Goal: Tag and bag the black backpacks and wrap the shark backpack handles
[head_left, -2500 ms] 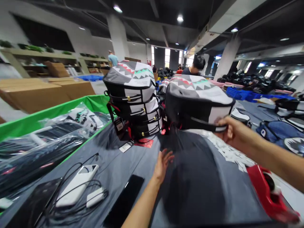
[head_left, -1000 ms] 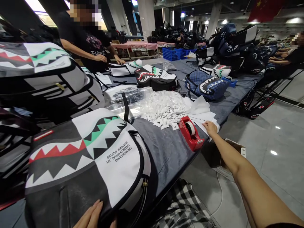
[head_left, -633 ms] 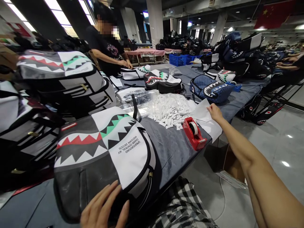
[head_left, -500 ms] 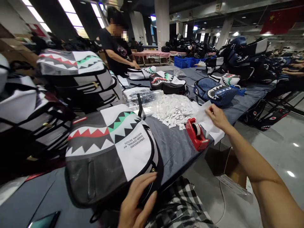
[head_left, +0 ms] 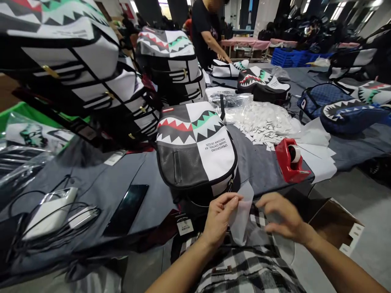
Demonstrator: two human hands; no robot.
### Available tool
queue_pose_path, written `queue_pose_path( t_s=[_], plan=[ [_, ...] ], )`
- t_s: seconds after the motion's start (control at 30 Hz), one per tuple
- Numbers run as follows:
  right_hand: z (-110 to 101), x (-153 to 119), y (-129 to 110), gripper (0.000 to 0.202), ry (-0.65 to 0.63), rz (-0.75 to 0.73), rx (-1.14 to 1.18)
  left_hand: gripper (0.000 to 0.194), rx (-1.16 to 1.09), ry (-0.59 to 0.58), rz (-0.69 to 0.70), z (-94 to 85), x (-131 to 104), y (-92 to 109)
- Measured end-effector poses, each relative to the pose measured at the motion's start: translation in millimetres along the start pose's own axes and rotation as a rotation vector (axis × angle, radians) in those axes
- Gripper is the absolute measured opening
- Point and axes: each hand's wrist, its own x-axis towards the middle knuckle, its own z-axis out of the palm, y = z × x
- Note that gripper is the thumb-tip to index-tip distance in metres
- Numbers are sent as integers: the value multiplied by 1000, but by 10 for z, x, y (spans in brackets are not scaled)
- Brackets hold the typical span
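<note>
Between the thumb and fingers of my left hand [head_left: 217,219] hangs a thin, translucent white sheet [head_left: 240,221], above my lap. My right hand [head_left: 284,217] is just to its right, slightly blurred, thumb and fingers apart and holding nothing I can see. In front of my hands a black-and-white backpack [head_left: 191,162] with red and green shark teeth lies on the table, its printed lettering upside down to me. A tag [head_left: 185,227] hangs below it near my left wrist. The red tape dispenser [head_left: 290,165] stands at the table's edge, beside a stack of white sheets [head_left: 319,156].
Small white labels [head_left: 259,122] lie heaped in clear plastic. Stacked backpacks [head_left: 79,73] rise at the left. A phone [head_left: 126,209] and a cabled white device [head_left: 50,213] lie nearer. A blue shark bag [head_left: 342,106] is at right, a cardboard box [head_left: 332,224] below. Another person [head_left: 206,32] works across the table.
My right hand has come back from the sheet stack toward my lap. A sheet is now pinched in my left hand, which was open beside the backpack. The view has turned left.
</note>
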Motion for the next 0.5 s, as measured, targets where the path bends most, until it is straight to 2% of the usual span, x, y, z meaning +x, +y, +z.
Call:
queue_pose_path(
  t_s=[0.03, 0.07, 0.13, 0.17, 0.23, 0.27, 0.3, 0.37, 0.43, 0.5],
  plan=[
    [-37, 30, 40, 46, 63, 133, 96, 40, -19, -27, 6, -44, -71, -8],
    [-34, 73, 89, 62, 70, 243, 188, 39, -52, -51, -1, -84, -129, -16],
    [96, 173, 194, 92, -61, 361, 375, 40, -125, -83, -32, -157, -208, -27],
    [210, 222, 239, 97, -170, 380, 470, 41, -153, -85, -41, -193, -234, -26],
    [471, 313, 289, 83, -342, 386, 643, 42, -208, -49, -41, -270, -278, -9],
    [591, 354, 289, 72, -377, 377, 692, 42, -244, -13, -36, -312, -301, 6],
    [690, 393, 274, 62, -375, 365, 704, 41, -288, 29, -33, -355, -324, 22],
    [809, 470, 208, 44, -289, 320, 646, 42, -384, 90, -37, -440, -369, 45],
    [826, 536, 123, 29, -198, 252, 551, 42, -467, 92, -47, -527, -398, 40],
    [774, 584, 47, 25, -147, 164, 490, 42, -518, 74, -55, -629, -404, 1]
  ],
)
